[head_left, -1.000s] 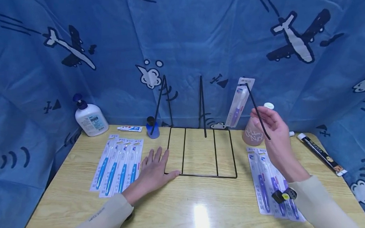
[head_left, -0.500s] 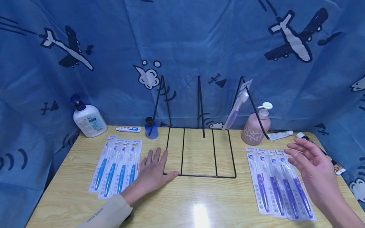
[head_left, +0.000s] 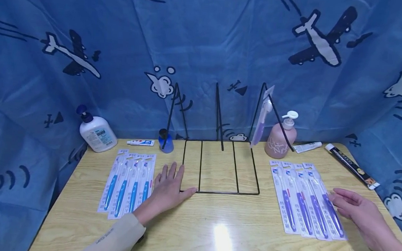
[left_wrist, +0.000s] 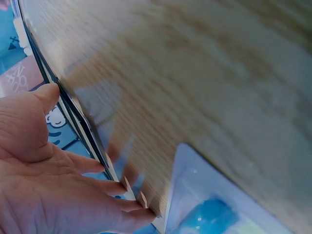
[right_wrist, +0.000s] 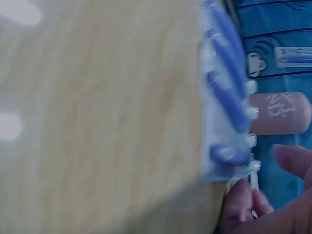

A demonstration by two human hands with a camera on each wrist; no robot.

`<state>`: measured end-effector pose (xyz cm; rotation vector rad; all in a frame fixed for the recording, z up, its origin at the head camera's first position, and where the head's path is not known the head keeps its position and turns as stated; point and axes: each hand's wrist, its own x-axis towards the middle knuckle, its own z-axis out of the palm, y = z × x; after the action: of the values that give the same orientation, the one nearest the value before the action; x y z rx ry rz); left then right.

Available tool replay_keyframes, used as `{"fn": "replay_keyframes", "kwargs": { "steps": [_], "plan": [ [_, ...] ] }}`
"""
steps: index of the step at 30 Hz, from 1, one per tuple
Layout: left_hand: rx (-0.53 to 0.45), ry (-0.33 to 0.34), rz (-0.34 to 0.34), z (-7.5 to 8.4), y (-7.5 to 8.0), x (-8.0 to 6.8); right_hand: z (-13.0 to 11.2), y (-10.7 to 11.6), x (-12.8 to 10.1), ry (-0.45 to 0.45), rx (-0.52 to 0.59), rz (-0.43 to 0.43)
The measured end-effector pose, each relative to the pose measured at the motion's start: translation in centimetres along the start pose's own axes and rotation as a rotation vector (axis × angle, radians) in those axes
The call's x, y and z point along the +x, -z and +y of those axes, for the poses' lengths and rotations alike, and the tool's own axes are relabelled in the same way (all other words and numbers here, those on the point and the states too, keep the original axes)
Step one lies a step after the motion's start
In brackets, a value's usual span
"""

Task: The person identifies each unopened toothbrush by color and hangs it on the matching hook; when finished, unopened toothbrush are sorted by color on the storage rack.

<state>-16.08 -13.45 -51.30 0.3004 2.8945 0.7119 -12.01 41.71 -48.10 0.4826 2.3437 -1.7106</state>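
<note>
My left hand (head_left: 169, 185) rests flat on the table, fingers spread, at the front left corner of a black wire rack (head_left: 217, 192); its thumb lies at the front bar. My right hand (head_left: 358, 210) is at the right edge of several packaged purple toothbrushes (head_left: 303, 204). In the right wrist view its thumb (right_wrist: 292, 158) stands apart from the fingers (right_wrist: 237, 200), which are near the end pack; whether they touch it I cannot tell. One packaged purple toothbrush (head_left: 262, 121) hangs from the rack's right arm. Several packaged blue toothbrushes (head_left: 124, 186) lie left of my left hand.
At the back stand a white pump bottle (head_left: 98, 134), a small blue bottle (head_left: 166, 142) and a pink pump bottle (head_left: 280, 142). Toothpaste tubes (head_left: 140, 142) lie at the back left and right, with a long black box (head_left: 352, 165) far right. A blue curtain (head_left: 206, 45) hangs behind.
My right hand has left the toothbrush on the rack's right arm and moved right and down to the purple packs. The hung pack has turned edge-on. My left hand has stayed put.
</note>
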Motion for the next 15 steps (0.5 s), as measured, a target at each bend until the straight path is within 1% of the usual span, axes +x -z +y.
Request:
{"fn": "replay_keyframes", "kwargs": {
  "steps": [2, 3, 5, 7, 9, 11, 13, 15],
  "plan": [
    [0.001, 0.0, 0.001, -0.1, -0.2, 0.1, 0.2, 0.2, 0.1, -0.04, -0.208, 0.008],
    [0.001, -0.002, 0.006, -0.2, -0.3, 0.2, 0.2, 0.3, 0.1, -0.038, -0.304, 0.006],
    [0.001, -0.006, 0.013, -0.4, -0.6, 0.3, 0.2, 0.3, 0.0, -0.014, -0.439, -0.002],
    [0.002, -0.003, 0.012, -0.4, -0.8, 0.3, 0.1, 0.2, -0.1, 0.031, -0.537, -0.002],
    [0.005, 0.005, 0.003, -0.1, -0.5, 0.1, 0.2, 0.3, -0.2, 0.066, -0.585, -0.003],
    [-0.001, 0.008, -0.006, 0.4, 0.0, -0.1, 0.3, 0.4, -0.3, 0.071, -0.597, -0.002],
    [-0.005, 0.005, -0.011, 0.8, 0.3, -0.2, 0.4, 0.7, -0.4, 0.042, -0.593, -0.012],
    [-0.003, -0.001, -0.007, 0.8, 0.4, -0.2, 0.5, 0.9, -0.6, 0.008, -0.592, -0.022]
  ]
}}
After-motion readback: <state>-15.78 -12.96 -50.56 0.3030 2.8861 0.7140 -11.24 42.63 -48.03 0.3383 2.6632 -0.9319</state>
